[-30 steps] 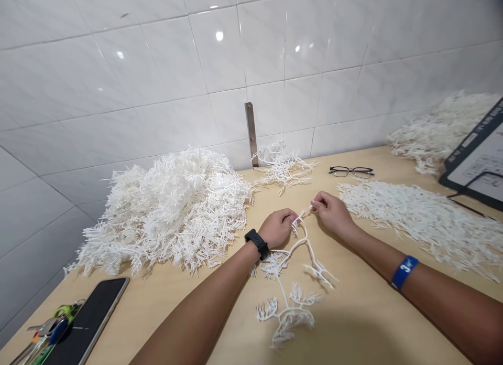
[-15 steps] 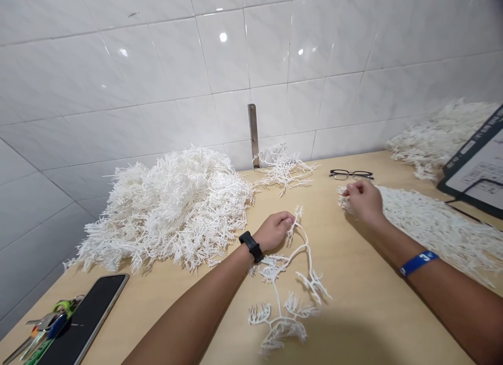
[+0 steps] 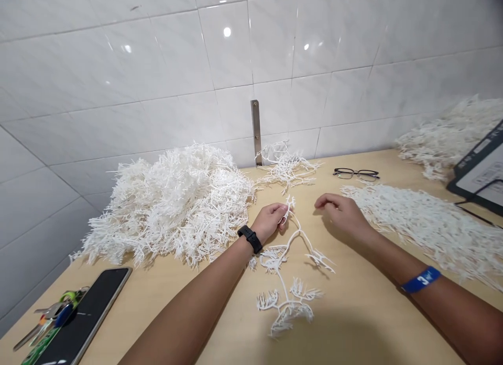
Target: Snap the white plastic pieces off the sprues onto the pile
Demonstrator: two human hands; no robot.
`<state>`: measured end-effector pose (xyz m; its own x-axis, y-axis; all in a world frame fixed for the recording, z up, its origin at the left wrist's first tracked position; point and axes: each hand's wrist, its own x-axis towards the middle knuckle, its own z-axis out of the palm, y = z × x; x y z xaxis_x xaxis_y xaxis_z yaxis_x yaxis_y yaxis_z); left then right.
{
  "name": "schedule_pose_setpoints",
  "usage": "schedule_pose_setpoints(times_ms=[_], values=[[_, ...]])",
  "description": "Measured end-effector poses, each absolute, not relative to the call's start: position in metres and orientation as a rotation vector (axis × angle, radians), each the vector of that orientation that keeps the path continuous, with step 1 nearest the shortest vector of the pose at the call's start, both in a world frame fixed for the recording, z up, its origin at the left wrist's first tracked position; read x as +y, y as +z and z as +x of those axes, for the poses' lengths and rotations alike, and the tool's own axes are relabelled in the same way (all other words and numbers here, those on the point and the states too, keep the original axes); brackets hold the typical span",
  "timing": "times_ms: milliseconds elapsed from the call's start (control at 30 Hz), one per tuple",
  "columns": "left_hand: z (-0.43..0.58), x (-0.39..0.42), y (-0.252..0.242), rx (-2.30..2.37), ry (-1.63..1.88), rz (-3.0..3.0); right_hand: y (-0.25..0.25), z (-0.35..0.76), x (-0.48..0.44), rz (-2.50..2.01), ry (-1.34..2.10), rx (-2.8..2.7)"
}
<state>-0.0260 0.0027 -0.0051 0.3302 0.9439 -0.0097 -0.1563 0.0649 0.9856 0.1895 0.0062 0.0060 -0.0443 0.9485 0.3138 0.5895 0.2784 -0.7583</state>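
Observation:
My left hand (image 3: 270, 221), with a black watch at the wrist, pinches the upper end of a white branched plastic piece (image 3: 291, 239). From the fingers the piece hangs down toward me over the table, its stems ending in clusters of fine twigs (image 3: 291, 312). To the right of it, apart from the piece, is my right hand (image 3: 343, 214), wearing a blue wristband. Its fingers are loosely bent with the index stretched toward the left, and nothing shows in them. Beside this hand spreads a flat layer of small white bits (image 3: 424, 228).
A tall heap of white branched pieces (image 3: 173, 207) stands at left. Several bare stems (image 3: 288, 168) lie by a metal bracket (image 3: 256, 134) at the tiled wall. Also present are eyeglasses (image 3: 356, 173), another white pile (image 3: 451, 134), a dark-framed board (image 3: 483, 171), a phone (image 3: 86, 315) and keys (image 3: 51, 318).
My right hand has moved left from the flat layer of white bits toward the piece. My left hand keeps its pinch, and the piece's right-hand branch has swung slightly upward.

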Motion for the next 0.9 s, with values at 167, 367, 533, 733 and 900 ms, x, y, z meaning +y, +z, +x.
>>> schedule_pose_setpoints(times_ms=[167, 367, 533, 733, 900], values=[[-0.027, 0.004, -0.004, 0.807, 0.973, 1.083, 0.004, 0.166, -0.012, -1.118, 1.238, -1.961], [-0.025, 0.004, -0.008, 0.755, 0.950, 1.180, -0.002, 0.164, -0.013, -1.084, 1.501, -1.871], [-0.026, 0.004, -0.005, 0.753, 0.896, 1.156, -0.001, 0.169, -0.006, -1.120, 1.313, -1.659], [-0.035, 0.006, 0.000, 0.692, 0.661, 1.267, 0.010, 0.176, -0.001, -1.242, 0.899, -1.581], [-0.035, 0.006, 0.001, 0.689, 0.551, 1.401, 0.007, 0.178, 0.001, -1.251, 0.822, -1.463]])
